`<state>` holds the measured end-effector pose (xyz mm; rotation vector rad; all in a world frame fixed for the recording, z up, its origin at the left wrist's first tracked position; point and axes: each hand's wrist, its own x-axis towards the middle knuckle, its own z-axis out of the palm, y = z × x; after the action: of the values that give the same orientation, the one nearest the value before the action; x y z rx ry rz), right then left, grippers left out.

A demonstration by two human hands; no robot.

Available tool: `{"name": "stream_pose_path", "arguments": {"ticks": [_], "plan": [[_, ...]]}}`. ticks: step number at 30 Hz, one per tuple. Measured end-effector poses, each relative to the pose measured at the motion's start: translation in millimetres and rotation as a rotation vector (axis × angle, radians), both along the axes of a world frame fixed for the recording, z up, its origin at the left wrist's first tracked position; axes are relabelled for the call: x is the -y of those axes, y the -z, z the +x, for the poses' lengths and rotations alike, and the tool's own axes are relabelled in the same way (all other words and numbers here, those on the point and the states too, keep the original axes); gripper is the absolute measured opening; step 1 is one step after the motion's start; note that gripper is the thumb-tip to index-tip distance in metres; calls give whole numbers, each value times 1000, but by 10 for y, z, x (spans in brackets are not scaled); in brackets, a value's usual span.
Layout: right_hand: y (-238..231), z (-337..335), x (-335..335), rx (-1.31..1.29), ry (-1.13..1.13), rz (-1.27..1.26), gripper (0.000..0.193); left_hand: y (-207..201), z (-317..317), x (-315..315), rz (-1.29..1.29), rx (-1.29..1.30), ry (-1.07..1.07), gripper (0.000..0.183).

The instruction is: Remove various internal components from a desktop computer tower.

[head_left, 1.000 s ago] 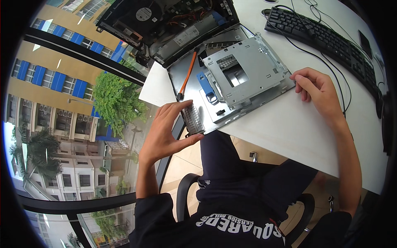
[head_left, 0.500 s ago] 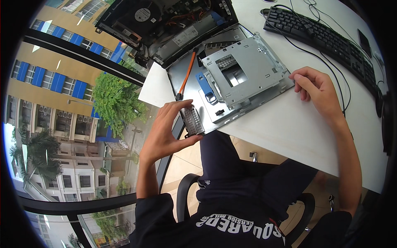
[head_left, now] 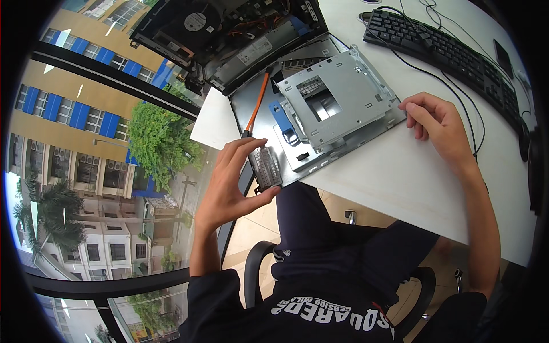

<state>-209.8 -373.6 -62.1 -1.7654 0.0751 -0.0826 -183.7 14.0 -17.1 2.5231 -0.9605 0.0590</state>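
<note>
A silver metal panel [head_left: 245, 104] lies on the desk, carrying a grey drive bracket [head_left: 357, 94] with a square cut-out. My left hand [head_left: 223, 186] spans a perforated metal strip [head_left: 266, 168] at the panel's left end, fingers on its far end and thumb on its near end. At the panel's right corner, my right hand [head_left: 437, 121] has its fingers curled, the fingertips at the edge. A blue plastic latch [head_left: 281, 117] sits left of the bracket. An orange cable [head_left: 261, 98] runs across the panel toward the strip.
Behind the panel stands an opened black computer case [head_left: 254, 51] with a fan [head_left: 195, 22] inside. A black keyboard [head_left: 440, 54] and loose black cables [head_left: 452, 86] lie at the right of the white desk [head_left: 377, 171]. A window [head_left: 108, 171] borders the left side.
The metal strip under my left hand has tilted or shifted very slightly. My right hand keeps its place at the panel's corner.
</note>
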Motion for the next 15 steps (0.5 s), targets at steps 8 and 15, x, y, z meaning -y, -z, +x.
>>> {"name": "stream_pose_path", "arguments": {"ticks": [8, 15], "plan": [[-2, -4, -2, 15, -1, -10, 21, -15, -52, 23, -22, 52, -10, 72], [-6, -4, -3, 12, 3, -14, 21, 2, -92, 22, -18, 109, -24, 72]]}}
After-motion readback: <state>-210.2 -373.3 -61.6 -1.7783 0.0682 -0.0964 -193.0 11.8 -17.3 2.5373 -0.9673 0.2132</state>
